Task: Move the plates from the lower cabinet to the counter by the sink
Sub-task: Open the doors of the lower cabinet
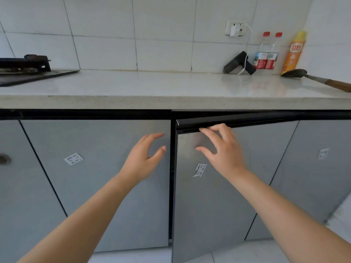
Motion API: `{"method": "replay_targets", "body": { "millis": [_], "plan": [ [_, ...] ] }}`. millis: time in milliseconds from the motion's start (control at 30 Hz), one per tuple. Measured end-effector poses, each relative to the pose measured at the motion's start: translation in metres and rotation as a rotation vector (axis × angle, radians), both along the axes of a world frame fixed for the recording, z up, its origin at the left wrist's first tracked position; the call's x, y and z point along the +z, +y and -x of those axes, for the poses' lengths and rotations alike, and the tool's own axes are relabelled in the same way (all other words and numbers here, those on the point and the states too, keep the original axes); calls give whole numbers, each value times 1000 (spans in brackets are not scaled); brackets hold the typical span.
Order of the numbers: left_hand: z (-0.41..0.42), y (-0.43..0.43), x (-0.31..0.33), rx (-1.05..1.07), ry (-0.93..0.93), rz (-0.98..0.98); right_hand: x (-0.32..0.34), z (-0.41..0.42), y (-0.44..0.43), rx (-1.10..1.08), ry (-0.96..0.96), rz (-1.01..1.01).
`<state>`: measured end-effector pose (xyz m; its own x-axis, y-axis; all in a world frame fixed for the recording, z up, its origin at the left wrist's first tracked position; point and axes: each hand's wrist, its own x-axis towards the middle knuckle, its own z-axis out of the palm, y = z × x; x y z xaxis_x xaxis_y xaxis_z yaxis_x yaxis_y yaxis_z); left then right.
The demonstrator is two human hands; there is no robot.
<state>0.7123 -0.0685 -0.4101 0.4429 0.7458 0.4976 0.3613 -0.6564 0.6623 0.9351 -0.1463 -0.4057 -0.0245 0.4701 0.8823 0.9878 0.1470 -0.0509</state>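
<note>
Grey lower cabinet doors run under a pale stone counter [152, 88]. The door right of centre [209, 196] stands slightly ajar, its dark top edge swung out toward me. My right hand [222, 150] is at that top edge, fingertips touching the black rim, fingers spread and loosely bent. My left hand [144, 158] hovers in front of the closed door to the left [95, 186], fingers relaxed and holding nothing. No plates are in view; the cabinet's inside is hidden behind the doors. No sink is visible.
A black gas stove [24, 67] sits at the counter's left end. At the right back stand two water bottles [266, 52], an orange spray bottle [294, 52], a black device with a white cable [239, 63] and a wooden-handled ladle [313, 76].
</note>
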Motion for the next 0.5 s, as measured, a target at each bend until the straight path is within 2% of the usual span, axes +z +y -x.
{"method": "replay_targets", "body": {
  "millis": [267, 400, 500],
  "plan": [
    [-25, -31, 4, -266, -282, 583, 6, 3, -17, 7, 25, 54],
    [-29, -40, 1, -299, -305, 620, 10, 5, -26, 19, 44, 103],
    [-30, -44, -1, -306, -285, 622, 16, 10, -37, 97, 210, 78]
  ]
}}
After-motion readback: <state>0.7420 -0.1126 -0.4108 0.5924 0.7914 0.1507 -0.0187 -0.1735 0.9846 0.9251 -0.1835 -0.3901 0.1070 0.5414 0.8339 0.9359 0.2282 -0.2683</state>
